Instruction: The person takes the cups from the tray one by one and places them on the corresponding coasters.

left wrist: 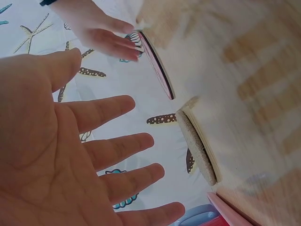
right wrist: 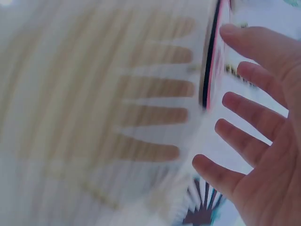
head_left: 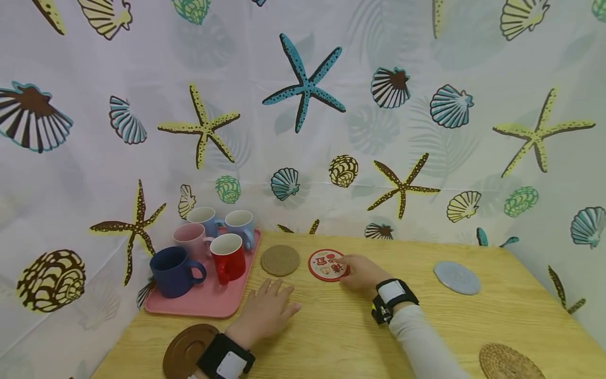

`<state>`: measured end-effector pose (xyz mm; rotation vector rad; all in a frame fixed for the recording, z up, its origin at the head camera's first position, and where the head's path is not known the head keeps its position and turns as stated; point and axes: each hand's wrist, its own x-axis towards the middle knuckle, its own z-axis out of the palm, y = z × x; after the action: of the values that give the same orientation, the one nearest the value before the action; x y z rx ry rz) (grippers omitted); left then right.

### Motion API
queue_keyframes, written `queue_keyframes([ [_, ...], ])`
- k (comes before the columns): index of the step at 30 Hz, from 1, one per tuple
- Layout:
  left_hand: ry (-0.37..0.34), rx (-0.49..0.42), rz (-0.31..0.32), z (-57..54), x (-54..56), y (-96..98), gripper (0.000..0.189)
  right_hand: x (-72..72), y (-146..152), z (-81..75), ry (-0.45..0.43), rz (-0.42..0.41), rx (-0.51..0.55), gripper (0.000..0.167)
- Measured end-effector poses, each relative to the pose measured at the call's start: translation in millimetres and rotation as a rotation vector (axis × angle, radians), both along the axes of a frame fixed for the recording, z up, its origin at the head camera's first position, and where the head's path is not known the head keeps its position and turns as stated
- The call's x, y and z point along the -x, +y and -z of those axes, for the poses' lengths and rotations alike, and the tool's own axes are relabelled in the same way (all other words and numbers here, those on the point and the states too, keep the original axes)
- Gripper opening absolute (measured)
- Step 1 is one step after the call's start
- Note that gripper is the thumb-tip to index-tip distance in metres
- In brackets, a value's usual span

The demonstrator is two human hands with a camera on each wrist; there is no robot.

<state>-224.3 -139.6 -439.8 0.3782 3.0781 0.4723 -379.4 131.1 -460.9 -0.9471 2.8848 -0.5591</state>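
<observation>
Red-rimmed coaster [head_left: 326, 265], round, printed with characters: on the wood-grain table [head_left: 350, 337], right of the tan coaster [head_left: 280, 260] and apart from it. Right hand [head_left: 363, 273]: at the red-rimmed coaster's right edge, fingers loosely spread, thumb tip at the rim, no grip formed; pressure cannot be told. Left hand [head_left: 265, 313]: fingers spread, holding nothing, near the tan coaster. Also on the table: light-blue coaster [head_left: 456, 278], right; brown coaster [head_left: 184, 352], partly behind the left wrist; woven coaster [head_left: 508, 363], lower right. Pink tray [head_left: 199, 305], left, bearing five upright mugs: navy mug [head_left: 169, 273], pink mug [head_left: 189, 242], red mug [head_left: 228, 260], two light-blue mugs [head_left: 240, 226]. Step in hand, as judged: positioning the red-rimmed coaster by its edge. Next move, as judged: calls for a light nudge or pinch at the rim, or, if well seated, lifting the fingers clear without dragging it.
</observation>
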Motion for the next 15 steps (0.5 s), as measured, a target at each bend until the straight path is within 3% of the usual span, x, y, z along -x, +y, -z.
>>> queue_keyframes([
  [8,-0.001,0.011,0.000,-1.0,-1.4,-0.5,0.056,-7.5,97,-14.8,0.033,0.181,0.069,0.053],
  [15,0.003,-0.001,0.008,-1.9,-2.3,2.5,0.056,-25.2,168,-15.2,0.022,0.301,0.027,0.059],
])
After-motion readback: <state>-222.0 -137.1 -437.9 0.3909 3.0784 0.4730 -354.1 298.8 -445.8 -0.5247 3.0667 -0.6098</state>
